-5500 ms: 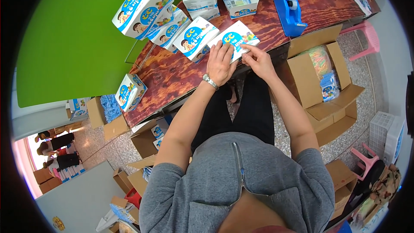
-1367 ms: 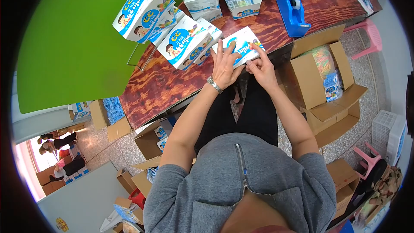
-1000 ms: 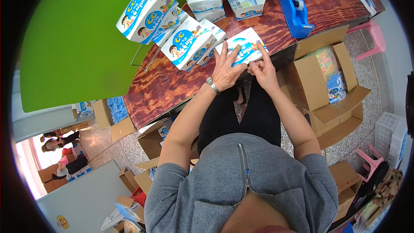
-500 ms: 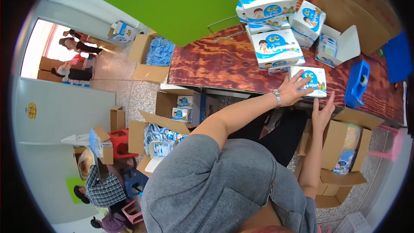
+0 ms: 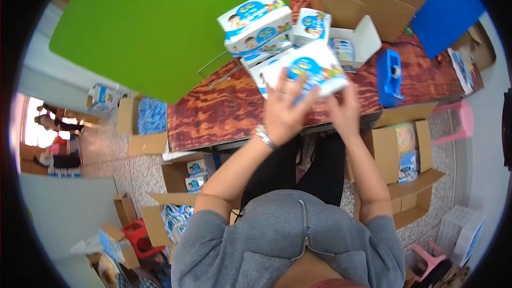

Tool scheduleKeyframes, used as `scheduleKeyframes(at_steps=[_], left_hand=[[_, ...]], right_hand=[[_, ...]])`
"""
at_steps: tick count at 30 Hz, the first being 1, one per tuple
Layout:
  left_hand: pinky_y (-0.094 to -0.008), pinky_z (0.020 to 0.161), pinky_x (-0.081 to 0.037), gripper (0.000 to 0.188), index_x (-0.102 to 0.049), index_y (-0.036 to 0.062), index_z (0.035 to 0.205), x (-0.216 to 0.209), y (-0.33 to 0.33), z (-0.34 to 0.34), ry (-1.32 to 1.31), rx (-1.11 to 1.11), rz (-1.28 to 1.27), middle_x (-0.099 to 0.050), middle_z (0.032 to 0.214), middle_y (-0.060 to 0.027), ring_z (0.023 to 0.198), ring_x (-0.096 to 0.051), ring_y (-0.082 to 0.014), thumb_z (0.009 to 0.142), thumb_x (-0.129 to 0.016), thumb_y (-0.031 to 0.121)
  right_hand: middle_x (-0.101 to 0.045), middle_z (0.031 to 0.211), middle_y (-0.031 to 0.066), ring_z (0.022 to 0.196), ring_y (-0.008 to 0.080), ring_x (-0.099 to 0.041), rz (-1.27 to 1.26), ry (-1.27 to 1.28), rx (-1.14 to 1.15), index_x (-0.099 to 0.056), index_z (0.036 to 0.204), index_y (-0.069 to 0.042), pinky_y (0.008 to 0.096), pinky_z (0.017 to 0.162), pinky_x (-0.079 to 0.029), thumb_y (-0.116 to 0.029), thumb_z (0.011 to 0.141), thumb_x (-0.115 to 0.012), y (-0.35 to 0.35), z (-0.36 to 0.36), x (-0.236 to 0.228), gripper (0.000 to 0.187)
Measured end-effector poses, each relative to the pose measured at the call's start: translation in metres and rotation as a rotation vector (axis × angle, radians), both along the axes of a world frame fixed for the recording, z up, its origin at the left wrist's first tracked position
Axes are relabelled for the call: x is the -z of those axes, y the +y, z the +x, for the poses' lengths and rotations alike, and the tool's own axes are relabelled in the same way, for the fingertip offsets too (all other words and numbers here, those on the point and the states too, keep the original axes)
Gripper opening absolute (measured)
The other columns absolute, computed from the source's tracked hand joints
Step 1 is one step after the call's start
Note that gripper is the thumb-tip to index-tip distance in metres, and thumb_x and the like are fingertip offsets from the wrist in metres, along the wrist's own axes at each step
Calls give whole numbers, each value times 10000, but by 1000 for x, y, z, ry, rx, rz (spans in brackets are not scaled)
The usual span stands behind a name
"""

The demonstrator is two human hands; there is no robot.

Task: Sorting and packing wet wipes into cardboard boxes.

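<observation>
A white and blue carton (image 5: 326, 74) with a cartoon child printed on it is raised at an angle over the near side of the stacked cartons. My left hand (image 5: 288, 108) has its fingers spread across the carton's front and lower edge. At its lower right corner, my right hand (image 5: 344, 109) grips with thumb and fingers. Behind and to the left, another carton (image 5: 256, 18) tops the stack. A smaller-looking carton (image 5: 312, 24) stands beside it. To the right, an opened carton (image 5: 368, 42) with its flap up holds small packets (image 5: 342, 49).
On the red-brown patterned table (image 5: 213, 122) sit a blue tape dispenser (image 5: 391, 80) and a large cardboard box (image 5: 368, 0). A green board (image 5: 160, 21) covers the left. Open boxes flank me on the floor, including one (image 5: 384, 152) at right. A pink stool (image 5: 456, 122) stands beyond it.
The carton at the table's front edge has been lifted and tilted toward the stack, with both hands on it. My view has turned, so the scene sits further left.
</observation>
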State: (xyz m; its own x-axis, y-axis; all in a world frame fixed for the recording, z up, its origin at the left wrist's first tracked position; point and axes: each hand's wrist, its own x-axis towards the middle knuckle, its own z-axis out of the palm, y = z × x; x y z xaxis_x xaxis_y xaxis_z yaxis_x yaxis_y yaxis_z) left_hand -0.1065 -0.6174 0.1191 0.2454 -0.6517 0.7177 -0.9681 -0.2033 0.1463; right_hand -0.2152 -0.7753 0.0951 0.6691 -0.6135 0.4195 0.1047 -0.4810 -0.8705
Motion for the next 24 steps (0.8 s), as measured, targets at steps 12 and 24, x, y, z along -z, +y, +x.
scheduleKeyframes(at_steps=[12, 24], left_hand=[[-640, 1050, -343, 630, -575, 154, 1364, -1, 31, 33, -30, -83, 15, -432, 1467, -232, 1360, -389, -468, 765, -769, 173], [-426, 1060, -419, 457, -578, 31, 1300, 88, 74, -37, 700, -6, 31, -549, 1344, -205, 1270, -514, -385, 867, -700, 111]], right_hand=[[-645, 1076, 195, 739, 226, -682, -143, 242, 890, -501, 1311, 40, 303, 628, -548, -274, 881, -713, -188, 71, 110, 574], [-730, 816, 112, 631, 190, -701, 127, 682, 300, -676, 1064, 22, 306, 572, -549, -271, 934, -640, -228, 4, 81, 322]])
